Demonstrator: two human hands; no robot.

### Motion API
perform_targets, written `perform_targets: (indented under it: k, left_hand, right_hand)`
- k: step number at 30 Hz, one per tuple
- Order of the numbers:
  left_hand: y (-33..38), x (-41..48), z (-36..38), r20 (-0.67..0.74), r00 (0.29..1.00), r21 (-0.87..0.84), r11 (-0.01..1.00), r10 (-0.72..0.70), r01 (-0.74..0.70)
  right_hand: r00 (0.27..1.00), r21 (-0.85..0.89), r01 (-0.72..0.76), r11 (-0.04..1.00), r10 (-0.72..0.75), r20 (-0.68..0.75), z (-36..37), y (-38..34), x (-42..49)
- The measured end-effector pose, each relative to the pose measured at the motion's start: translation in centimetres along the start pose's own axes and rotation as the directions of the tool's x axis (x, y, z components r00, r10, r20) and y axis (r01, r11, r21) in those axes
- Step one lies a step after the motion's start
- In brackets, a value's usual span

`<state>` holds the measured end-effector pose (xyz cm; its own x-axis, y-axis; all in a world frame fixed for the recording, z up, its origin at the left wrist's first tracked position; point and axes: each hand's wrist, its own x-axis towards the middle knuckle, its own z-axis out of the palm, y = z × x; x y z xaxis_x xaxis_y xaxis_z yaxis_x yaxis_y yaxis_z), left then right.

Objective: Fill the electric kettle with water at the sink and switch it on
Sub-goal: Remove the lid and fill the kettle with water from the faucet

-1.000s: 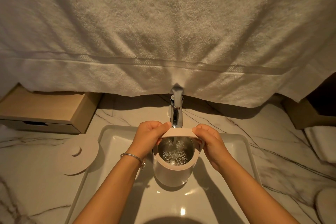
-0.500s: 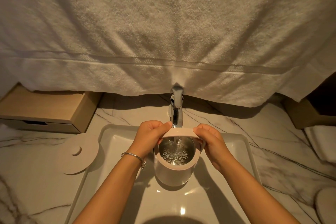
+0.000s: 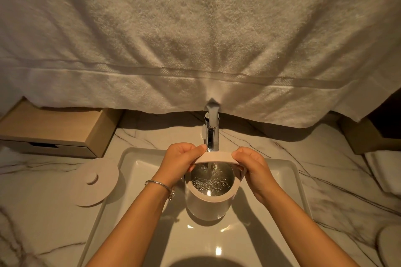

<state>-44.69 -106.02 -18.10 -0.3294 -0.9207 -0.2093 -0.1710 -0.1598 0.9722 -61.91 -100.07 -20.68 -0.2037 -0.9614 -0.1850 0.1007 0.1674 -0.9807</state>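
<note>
Kettle (image 3: 211, 200) barely moved, both hands' grip on rim, faucet (image 3: 211, 130) top towel-hidden

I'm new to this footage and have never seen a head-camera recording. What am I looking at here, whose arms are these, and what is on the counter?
There is no machine: a person wears one wide-angle camera on the head, looking down at their own arms. The left hand, with a silver bracelet on its wrist, and the right hand grip the rim of a pale open-topped electric kettle over a white rectangular sink. Water runs from the chrome tap into the kettle, which is partly filled. On the marble counter to the left lies the kettle's round pale lid, behind it a light wooden drawer box. A large white towel hangs across the back.
</note>
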Motion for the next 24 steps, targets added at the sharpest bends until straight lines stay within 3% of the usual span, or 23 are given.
perform_targets:
  k: [24]
  left_hand:
    - [-0.17, 0.03, -0.35, 0.033, 0.999, 0.063, 0.998, -0.004, 0.002]
  right_hand:
    - [1.0, -0.007, -0.023, 1.0, 0.023, -0.012, -0.13, 0.4, -0.07]
